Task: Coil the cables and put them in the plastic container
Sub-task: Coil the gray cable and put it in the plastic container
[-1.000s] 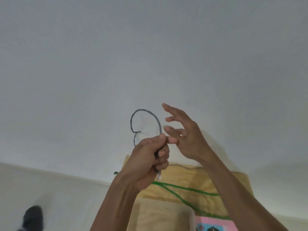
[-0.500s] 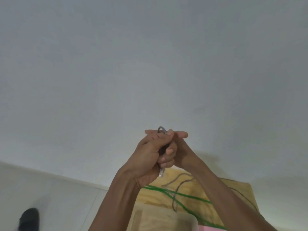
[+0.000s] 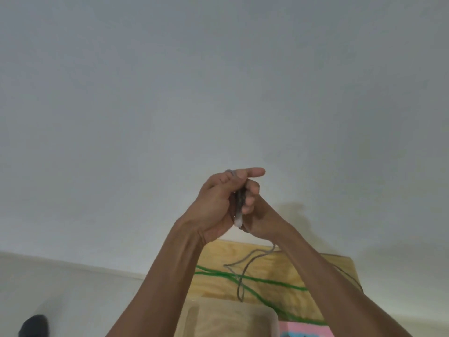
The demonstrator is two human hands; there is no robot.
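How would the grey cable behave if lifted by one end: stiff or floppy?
Probably floppy: the grey cable sags from the hands in loose bends over the wooden table. Likely light, since the left hand bunches it easily. It may uncoil if released.

Most of the thin grey cable [image 3: 243, 271] is hidden inside the left hand [image 3: 216, 207] and right hand [image 3: 257, 215], pressed together; how the right hand's fingers lie cannot be told. The translucent plastic container [image 3: 272, 319], the pink box [image 3: 303, 330] and a blurred dark object on the floor [image 3: 34, 325] are cut off by the bottom edge. The forearms cover parts of the green cable [image 3: 267, 282] and the plywood surface [image 3: 218, 254].
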